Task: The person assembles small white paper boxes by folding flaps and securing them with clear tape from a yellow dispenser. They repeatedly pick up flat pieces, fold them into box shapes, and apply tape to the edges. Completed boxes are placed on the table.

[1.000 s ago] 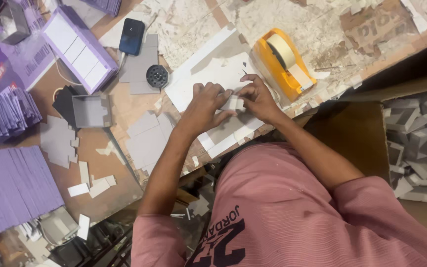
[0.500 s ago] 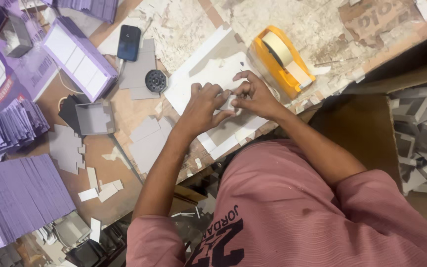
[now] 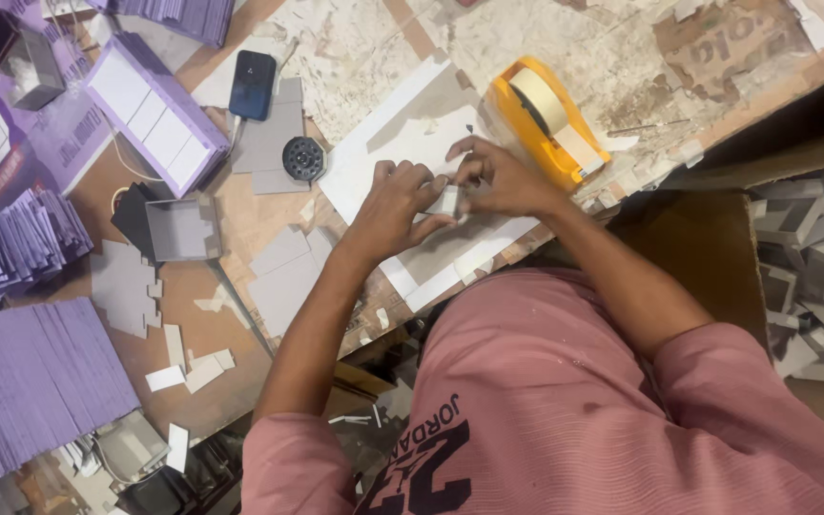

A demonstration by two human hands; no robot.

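My left hand (image 3: 395, 205) and my right hand (image 3: 500, 178) meet over a white sheet of card (image 3: 402, 129) on the worn work table (image 3: 355, 48). Between the fingertips of both hands sits a small grey cardboard piece (image 3: 448, 200), pinched from either side. A yellow tape dispenser (image 3: 545, 119) with a pale roll stands just right of my right hand.
Grey card blanks (image 3: 283, 272) and a small grey open box (image 3: 181, 229) lie to the left. Purple sheet stacks (image 3: 35, 377) and a purple tray (image 3: 154, 110) fill the left side. A dark phone (image 3: 252, 84) and round black disc (image 3: 303, 157) lie behind. A carton of grey folded pieces (image 3: 813, 267) is right.
Both hands stay together on the small grey piece, with the fingers shifting slightly around it. The view has moved a little; nothing else on the table has moved.
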